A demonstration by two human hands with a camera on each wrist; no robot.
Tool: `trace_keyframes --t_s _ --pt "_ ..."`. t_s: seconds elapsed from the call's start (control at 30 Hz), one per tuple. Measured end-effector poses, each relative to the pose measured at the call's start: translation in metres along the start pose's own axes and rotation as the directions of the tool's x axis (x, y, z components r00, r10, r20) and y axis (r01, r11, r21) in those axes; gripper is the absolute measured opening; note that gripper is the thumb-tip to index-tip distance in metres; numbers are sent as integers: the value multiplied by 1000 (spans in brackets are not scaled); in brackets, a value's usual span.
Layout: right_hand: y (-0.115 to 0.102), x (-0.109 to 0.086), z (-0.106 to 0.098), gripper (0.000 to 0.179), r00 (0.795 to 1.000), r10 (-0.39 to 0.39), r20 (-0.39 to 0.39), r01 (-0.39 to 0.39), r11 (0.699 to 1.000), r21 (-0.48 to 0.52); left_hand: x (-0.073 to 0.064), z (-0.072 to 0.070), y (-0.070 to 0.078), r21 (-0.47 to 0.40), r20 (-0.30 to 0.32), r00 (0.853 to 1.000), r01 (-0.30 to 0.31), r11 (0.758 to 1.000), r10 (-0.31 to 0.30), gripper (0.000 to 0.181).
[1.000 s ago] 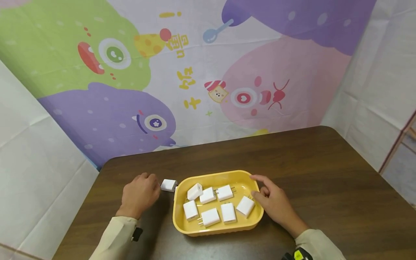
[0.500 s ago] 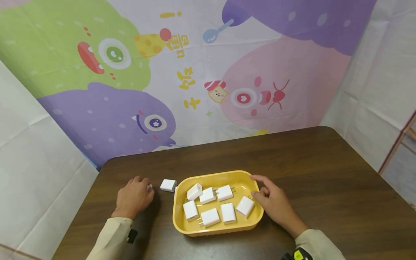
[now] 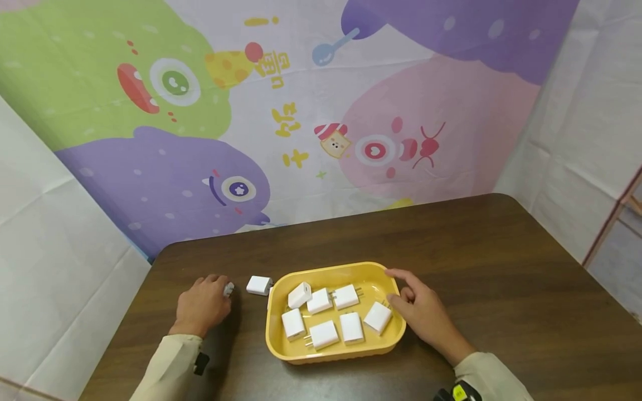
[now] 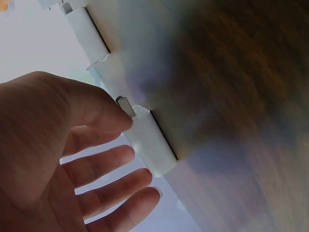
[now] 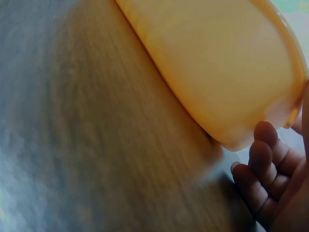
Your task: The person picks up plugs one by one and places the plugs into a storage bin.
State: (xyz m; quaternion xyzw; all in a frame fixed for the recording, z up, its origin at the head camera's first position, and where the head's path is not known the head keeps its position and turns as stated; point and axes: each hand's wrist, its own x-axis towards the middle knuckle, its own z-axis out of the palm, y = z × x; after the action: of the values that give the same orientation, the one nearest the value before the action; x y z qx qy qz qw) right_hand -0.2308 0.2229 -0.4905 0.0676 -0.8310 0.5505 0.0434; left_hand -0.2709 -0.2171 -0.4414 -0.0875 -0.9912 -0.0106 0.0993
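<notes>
White plug-in chargers lie in a yellow tray (image 3: 280, 352) and on the table. My left hand (image 3: 203, 303) is low over the table left of the tray, at a white charger (image 4: 152, 145) that lies there. In the left wrist view the thumb tip overlaps the charger's pronged end, and the other fingers spread loosely beside it. In the head view the hand covers most of this charger. Another charger (image 3: 258, 285) lies between that hand and the tray. My right hand (image 3: 426, 312) rests at the tray's right end, forefinger and thumb at the rim, the other fingers curled outside.
Several chargers, one of them a white charger (image 3: 323, 335) with metal prongs, sit inside the tray. A white edge shows beside the tray's left wall. Behind the dark wooden table (image 3: 451, 239) hangs a cartoon-printed cloth (image 3: 301, 111).
My left hand has moved left and slightly down, away from the charger beside the tray, and the charger at its fingers has come into sight. My right hand and the tray stay put.
</notes>
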Motion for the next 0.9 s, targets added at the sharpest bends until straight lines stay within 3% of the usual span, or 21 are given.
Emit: trace_keyframes --t_s 0.23,0.9 --pt "-3 0 2 44 1000 3 -9 -3 1000 -10 -2 -2 -3 17 12 1000 -20 1000 20 39" --pt "-8 -2 -1 45 1000 -1 -20 -1 999 -54 -4 0 2 12 -41 999 -33 999 34 32"
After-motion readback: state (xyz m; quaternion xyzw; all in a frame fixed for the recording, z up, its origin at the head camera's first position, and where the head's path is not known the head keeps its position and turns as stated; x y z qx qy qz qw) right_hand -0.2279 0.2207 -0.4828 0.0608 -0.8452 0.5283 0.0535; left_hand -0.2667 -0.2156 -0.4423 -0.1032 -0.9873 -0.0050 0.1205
